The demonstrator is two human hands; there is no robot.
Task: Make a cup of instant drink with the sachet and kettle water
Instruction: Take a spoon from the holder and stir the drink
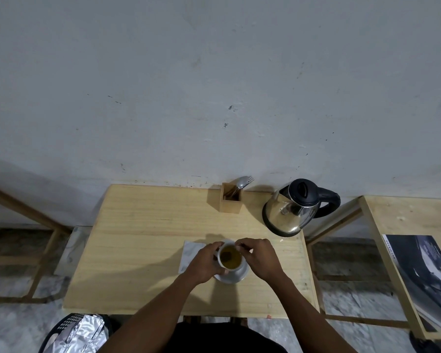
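Sitting on its saucer [236,277] near the table's [143,250] front edge, cup [230,257] of amber drink, dark bag sunk inside. Left hand [206,263] wrapped round the cup's left wall; right hand [259,257] pinching something thin at the far rim (string, probably). Kettle [294,208] well behind, right-hand side.

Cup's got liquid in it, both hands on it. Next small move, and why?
Probably lift and dip the dark tea bag again with the right hand: its fingers pinch something thin at the rim of the white ceramic cup, the liquid is only pale yellow-green, and the left hand steadies the cup on its white saucer.
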